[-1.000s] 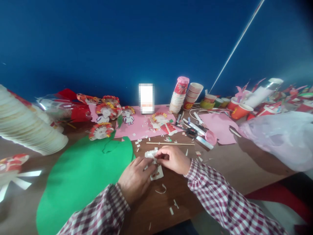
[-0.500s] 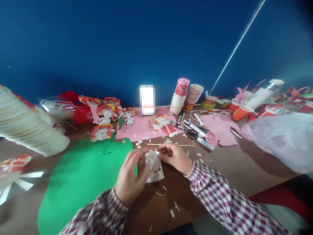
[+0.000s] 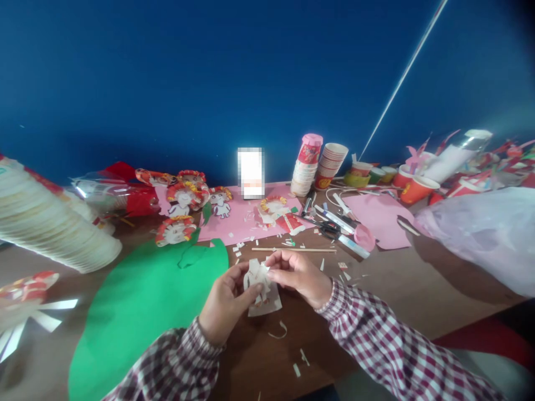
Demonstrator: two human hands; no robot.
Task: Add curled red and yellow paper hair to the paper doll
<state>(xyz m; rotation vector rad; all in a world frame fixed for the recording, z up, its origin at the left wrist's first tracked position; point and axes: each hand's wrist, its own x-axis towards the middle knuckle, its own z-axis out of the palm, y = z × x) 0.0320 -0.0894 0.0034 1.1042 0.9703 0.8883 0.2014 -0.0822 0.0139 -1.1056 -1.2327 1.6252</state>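
Observation:
Both of my hands hold a small white paper cutout (image 3: 262, 287) with reddish print just above the brown table (image 3: 376, 289). My left hand (image 3: 225, 303) grips its left side, thumb pressed on the front. My right hand (image 3: 298, 274) pinches its top edge with fingertips closed. Checked sleeves cover both forearms. A large green paper sheet (image 3: 137, 312) lies just left of my left hand. Small white paper scraps (image 3: 292, 356) lie on the table below the cutout.
A pink sheet (image 3: 242, 220) with paper dolls (image 3: 184, 197) lies behind. A thin wooden stick (image 3: 292, 249), scissors (image 3: 328, 227) and pens lie beyond my hands. Stacked paper cups (image 3: 320, 161) stand at the back, stacked plates (image 3: 45, 223) at left, a plastic bag (image 3: 480, 234) at right.
The cutout has come up off the table and been unfolded between my hands. My left thumb now presses its front; both hands sit slightly lower in view.

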